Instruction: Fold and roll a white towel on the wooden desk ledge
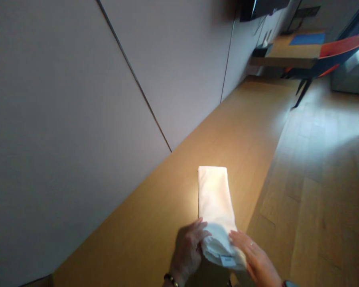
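Observation:
A white cloth [215,195], folded into a long narrow strip, lies on the wooden surface [167,199]. Its near end is rolled or folded over, and a small label shows there. My left hand [189,249] grips the left side of this near end, fingers curled on its edge. On the right side, my right hand [253,253] holds the same end with its fingers on top; a ring is on one finger. The far end of the cloth lies flat, touched by neither hand.
A pale panelled wall [77,119] borders the surface on the left. At the back right are a desk [296,54] with a blue mat [307,39], and a red and dark chair [341,50]. Wooden floor [317,191] lies to the right.

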The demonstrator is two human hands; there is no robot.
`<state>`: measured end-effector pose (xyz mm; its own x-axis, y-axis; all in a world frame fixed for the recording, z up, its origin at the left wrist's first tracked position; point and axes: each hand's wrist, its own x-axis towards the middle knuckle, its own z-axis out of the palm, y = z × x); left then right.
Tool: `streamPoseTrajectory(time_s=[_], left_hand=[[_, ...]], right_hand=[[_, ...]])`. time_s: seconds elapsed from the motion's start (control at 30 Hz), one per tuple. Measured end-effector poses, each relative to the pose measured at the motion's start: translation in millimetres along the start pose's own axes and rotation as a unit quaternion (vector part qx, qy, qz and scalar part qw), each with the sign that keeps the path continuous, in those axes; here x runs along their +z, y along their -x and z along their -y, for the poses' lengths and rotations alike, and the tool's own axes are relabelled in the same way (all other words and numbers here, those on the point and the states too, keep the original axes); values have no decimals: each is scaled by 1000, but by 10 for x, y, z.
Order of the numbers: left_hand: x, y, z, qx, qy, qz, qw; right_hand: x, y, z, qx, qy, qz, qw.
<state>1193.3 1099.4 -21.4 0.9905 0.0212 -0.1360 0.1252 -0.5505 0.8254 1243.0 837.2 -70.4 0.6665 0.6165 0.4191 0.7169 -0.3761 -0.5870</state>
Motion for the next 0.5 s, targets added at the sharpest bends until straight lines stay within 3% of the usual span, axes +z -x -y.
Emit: streamPoseTrajectory(time_s=[0.07,0.13,0.2,0.3,0.4,0.5], left_hand=[[316,268,320,-50,10,23,998],[507,494,516,-68,36,28,997],[577,629,591,-70,57,30,995],[515,622,511,-88,90,29,992],[389,411,313,-140,127,43,981],[352,104,135,-246,110,37,962]], right_hand=[[278,390,-87,24,-6,47,999],[386,599,-92,39,-34,111,992],[362,646,-49,11,-73,165,984],[217,533,47,-31,-127,152,980],[80,316,138,103,-203,118,967],[43,50,152,281,-299,85,908]])
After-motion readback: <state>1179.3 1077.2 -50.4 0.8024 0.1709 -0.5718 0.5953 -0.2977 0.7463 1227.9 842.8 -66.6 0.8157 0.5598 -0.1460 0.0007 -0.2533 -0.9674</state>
